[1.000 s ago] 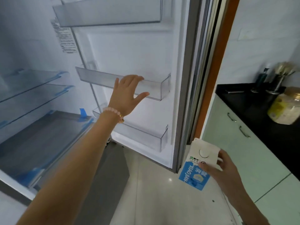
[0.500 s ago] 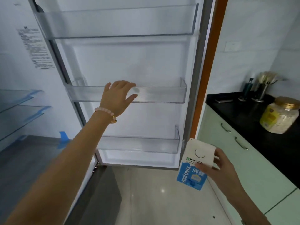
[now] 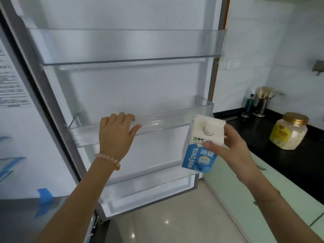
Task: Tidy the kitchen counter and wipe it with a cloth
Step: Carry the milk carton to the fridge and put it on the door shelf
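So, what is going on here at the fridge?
A person stands at the open white fridge door. The left hand holds the rim of the clear plastic middle door shelf. The right hand holds a white and blue carton beside that shelf, not yet set in it.

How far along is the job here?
Done: fridge door stands open. In hand: right hand grips the milk carton beside the middle door shelf, whose rim the left hand holds. Left: jar and utensil holder on the black counter; wiping, no cloth visible.
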A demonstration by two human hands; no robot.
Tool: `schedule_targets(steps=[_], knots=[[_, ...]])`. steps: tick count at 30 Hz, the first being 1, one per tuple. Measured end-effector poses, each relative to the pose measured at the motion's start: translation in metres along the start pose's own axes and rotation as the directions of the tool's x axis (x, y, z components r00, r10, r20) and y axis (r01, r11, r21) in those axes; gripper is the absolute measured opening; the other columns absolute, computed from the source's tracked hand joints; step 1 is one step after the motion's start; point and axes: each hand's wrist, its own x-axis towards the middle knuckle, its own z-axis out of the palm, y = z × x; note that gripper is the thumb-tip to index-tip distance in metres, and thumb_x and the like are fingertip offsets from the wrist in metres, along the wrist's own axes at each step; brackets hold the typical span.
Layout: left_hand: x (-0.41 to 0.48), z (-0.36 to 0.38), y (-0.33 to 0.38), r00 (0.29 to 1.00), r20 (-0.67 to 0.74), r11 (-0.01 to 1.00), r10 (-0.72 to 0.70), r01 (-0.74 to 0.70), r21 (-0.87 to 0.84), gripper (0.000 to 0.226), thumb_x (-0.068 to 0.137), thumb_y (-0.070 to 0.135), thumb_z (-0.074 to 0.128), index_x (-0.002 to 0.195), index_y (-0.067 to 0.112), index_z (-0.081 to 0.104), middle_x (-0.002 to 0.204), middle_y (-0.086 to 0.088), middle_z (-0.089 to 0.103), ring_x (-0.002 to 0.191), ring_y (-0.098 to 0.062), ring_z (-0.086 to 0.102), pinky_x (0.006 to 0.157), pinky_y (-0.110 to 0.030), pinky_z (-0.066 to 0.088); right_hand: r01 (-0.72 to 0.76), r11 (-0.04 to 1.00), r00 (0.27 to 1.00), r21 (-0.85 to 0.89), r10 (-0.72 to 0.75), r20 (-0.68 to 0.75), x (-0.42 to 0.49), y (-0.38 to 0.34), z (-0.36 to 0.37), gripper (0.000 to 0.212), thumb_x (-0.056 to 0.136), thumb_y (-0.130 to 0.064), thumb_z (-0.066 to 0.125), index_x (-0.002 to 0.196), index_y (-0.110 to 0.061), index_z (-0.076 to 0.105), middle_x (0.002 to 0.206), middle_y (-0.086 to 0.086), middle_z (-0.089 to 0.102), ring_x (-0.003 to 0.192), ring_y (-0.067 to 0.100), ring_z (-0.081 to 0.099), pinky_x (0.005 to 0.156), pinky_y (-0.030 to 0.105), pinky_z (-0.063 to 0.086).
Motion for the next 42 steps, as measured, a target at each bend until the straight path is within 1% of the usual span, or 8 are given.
schedule_targets(steps=[4,10,18,21,26,33,38,42], knots=[[0.004,0.008,0.001,0.999,-0.023,0.999,0.026,-0.025,0.046,0.045,0.093,0.042,0.049,0.091,0.008,0.079,0.073,-0.009,0.075,0.063,-0.031,0.071,0.072,-0.036,0.03,0.093,0.993,0.996,0.075,-0.092,-0.018,0.032,-0.035,0.009,0.069,0.053,-0.031,0.083,0.116,-0.027,0.055,0.113,-0.003,0.067,0.1,0.013,0.066,0.076,0.026,0.057],[0.007,0.015,0.002,0.998,-0.057,0.996,0.03,-0.025,0.082,0.045,0.093,0.042,0.049,0.09,0.009,0.079,0.072,-0.008,0.074,0.061,-0.03,0.07,0.071,-0.037,0.03,0.167,0.979,0.985,0.119,-0.17,0.02,0.089,-0.074,0.019,0.051,0.078,-0.014,0.069,0.126,-0.014,0.051,0.113,0.002,0.068,0.096,0.013,0.068,0.073,0.026,0.057],[0.006,0.019,0.001,0.991,-0.127,0.998,0.04,-0.032,0.063,0.081,0.11,0.053,0.013,0.089,0.011,0.079,0.07,-0.004,0.073,0.06,-0.028,0.07,0.071,-0.036,0.03,0.206,0.974,0.973,0.091,-0.214,0.09,0.137,-0.066,0.023,0.06,0.073,-0.01,0.075,0.127,-0.015,0.05,0.122,0.001,0.064,0.109,0.017,0.064,0.085,0.042,0.057],[0.005,0.016,0.001,0.993,-0.114,0.997,0.041,-0.033,0.067,0.077,0.109,0.055,0.019,0.088,0.011,0.079,0.068,-0.004,0.072,0.059,-0.028,0.069,0.071,-0.035,0.031,0.214,0.974,0.968,0.073,-0.221,0.118,0.151,-0.061,0.025,0.065,0.07,-0.011,0.078,0.127,-0.017,0.048,0.126,0.002,0.061,0.115,0.02,0.059,0.09,0.046,0.054],[0.006,0.011,0.002,0.996,-0.092,0.999,0.021,-0.018,0.034,0.077,0.108,0.057,0.02,0.089,0.011,0.079,0.068,-0.004,0.073,0.059,-0.029,0.07,0.071,-0.035,0.03,0.189,0.976,0.947,0.106,-0.21,0.242,0.164,-0.062,0.032,0.06,0.075,-0.007,0.073,0.128,-0.018,0.046,0.119,-0.007,0.062,0.109,0.013,0.062,0.079,0.027,0.058],[0.005,0.004,-0.002,0.998,-0.054,0.999,0.031,-0.029,0.035,0.082,0.108,0.058,0.013,0.092,0.012,0.078,0.069,-0.002,0.072,0.06,-0.027,0.07,0.069,-0.032,0.031,0.107,0.994,0.887,0.034,-0.111,0.447,0.176,-0.047,0.062,0.059,0.075,-0.01,0.073,0.127,-0.019,0.047,0.121,0.0,0.06,0.105,0.016,0.063,0.082,0.028,0.058],[0.006,-0.001,0.0,0.999,-0.023,0.998,0.025,-0.024,0.061,0.053,0.095,0.05,0.043,0.093,0.011,0.08,0.067,-0.002,0.073,0.058,-0.027,0.07,0.067,-0.035,0.049,0.088,0.996,0.858,-0.035,-0.058,0.511,0.181,-0.039,0.072,0.059,0.076,-0.013,0.073,0.128,-0.017,0.044,0.121,0.001,0.057,0.096,0.009,0.061,0.072,0.02,0.058],[0.003,0.001,-0.001,0.999,-0.053,0.998,0.003,0.0,0.056,0.074,0.107,0.056,0.021,0.094,0.013,0.079,0.068,0.0,0.072,0.059,-0.025,0.069,0.07,-0.032,0.045,0.07,0.996,0.839,-0.047,-0.033,0.543,0.184,-0.038,0.071,0.055,0.078,-0.016,0.071,0.125,-0.021,0.043,0.123,0.0,0.056,0.095,0.008,0.061,0.064,0.014,0.056]])
